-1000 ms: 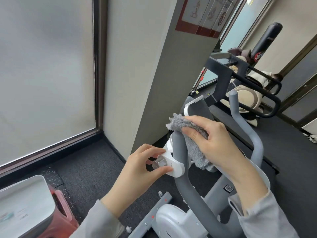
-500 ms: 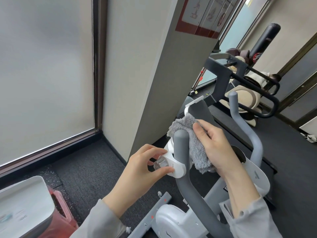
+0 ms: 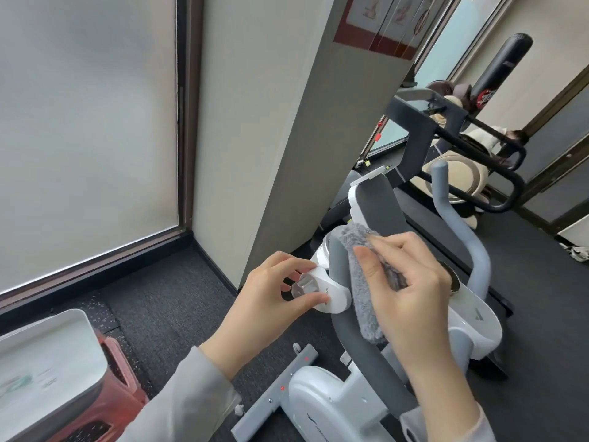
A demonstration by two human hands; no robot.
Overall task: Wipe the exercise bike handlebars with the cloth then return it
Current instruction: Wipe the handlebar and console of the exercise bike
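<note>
A white exercise bike [image 3: 331, 400] stands in front of me with two grey curved handlebars. The near handlebar [image 3: 349, 333] rises through the middle of the view; the far handlebar [image 3: 459, 228] curves up on the right. My right hand [image 3: 411, 295] presses a fluffy grey cloth [image 3: 361, 275] against the right side of the near handlebar, with the cloth draped over its top end. My left hand [image 3: 271, 301] pinches the white knob housing [image 3: 322, 290] on the left of that bar.
A beige pillar [image 3: 271, 122] stands close behind the bike. A white-lidded red bin [image 3: 47, 371] sits at lower left on the dark carpet. A treadmill with black rails [image 3: 462, 145] and a black punching bag [image 3: 500, 65] are at the back right.
My right hand slid the cloth down the near handlebar, from its top end to the stretch beside the knob housing. My left hand stayed on the housing.
</note>
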